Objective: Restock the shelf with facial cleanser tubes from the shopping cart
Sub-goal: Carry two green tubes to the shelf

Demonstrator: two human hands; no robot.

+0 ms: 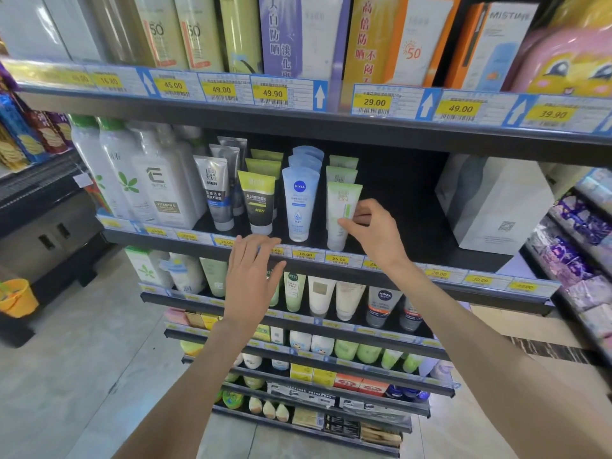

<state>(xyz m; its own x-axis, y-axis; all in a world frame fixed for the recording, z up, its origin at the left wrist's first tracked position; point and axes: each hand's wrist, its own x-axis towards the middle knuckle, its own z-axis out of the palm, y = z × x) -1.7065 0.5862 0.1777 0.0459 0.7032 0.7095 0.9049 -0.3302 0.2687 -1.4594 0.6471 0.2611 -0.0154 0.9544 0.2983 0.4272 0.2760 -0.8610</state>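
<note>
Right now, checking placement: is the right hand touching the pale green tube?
Touching. The head view shows the right hand with thumb on the front and fingers behind the pale green tube.

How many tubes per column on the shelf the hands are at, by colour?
Grey tubes: 3
Lime-and-black tubes: 3
Blue tubes: 3
Pale green tubes: 3, front one pinched by the right hand
Total: 12

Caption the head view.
Right hand pinches a green tube on the shelf; left hand open.
</note>
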